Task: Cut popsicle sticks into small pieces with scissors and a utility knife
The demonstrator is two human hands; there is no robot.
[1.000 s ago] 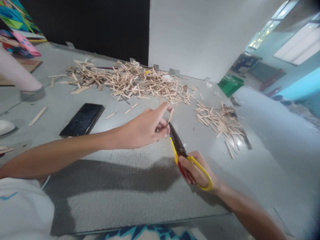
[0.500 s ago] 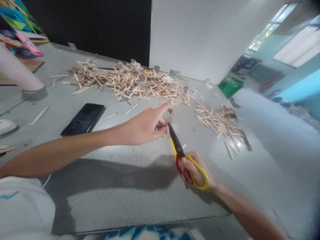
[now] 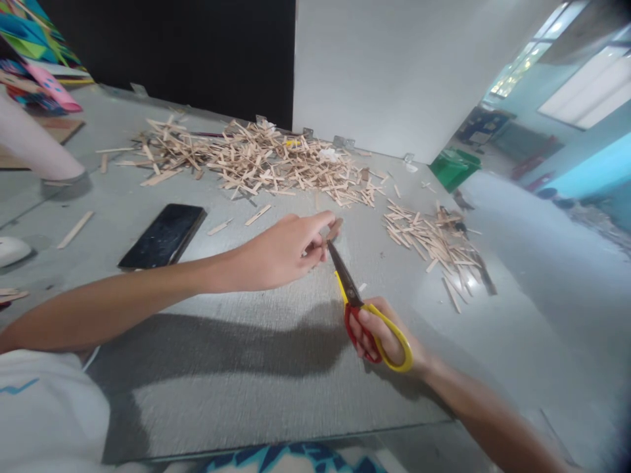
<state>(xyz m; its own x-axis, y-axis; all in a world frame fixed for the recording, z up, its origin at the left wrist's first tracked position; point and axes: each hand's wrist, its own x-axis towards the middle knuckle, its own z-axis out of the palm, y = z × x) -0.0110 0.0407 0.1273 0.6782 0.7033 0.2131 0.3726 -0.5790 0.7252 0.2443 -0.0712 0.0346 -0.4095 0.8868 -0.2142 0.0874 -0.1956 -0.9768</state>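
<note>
Pinched between the fingers of my left hand (image 3: 290,253) is a short wooden stick (image 3: 334,229), tilted above the table. My right hand (image 3: 377,335) grips a pair of scissors (image 3: 351,295) by red and yellow handles. The dark blades look closed or nearly so, and their tip reaches the stick close to my left fingertips. Whether the blades are cutting into the wood I cannot tell. Beyond my left hand lies a wide heap of thin wooden sticks (image 3: 266,161). A smaller pile of sticks (image 3: 428,240) lies to the right.
The grey table (image 3: 236,401) carries a black phone (image 3: 163,235) beside my left forearm. A white mouse (image 3: 14,250) and a pale cylinder (image 3: 37,144) stand at the left. Black and white panels rise behind the heap. A green bin (image 3: 453,169) is beyond the table's right side.
My left hand and the scissors' tip have shifted very slightly left and down. The stick between the fingers now shows more clearly and sits at a slightly different angle.
</note>
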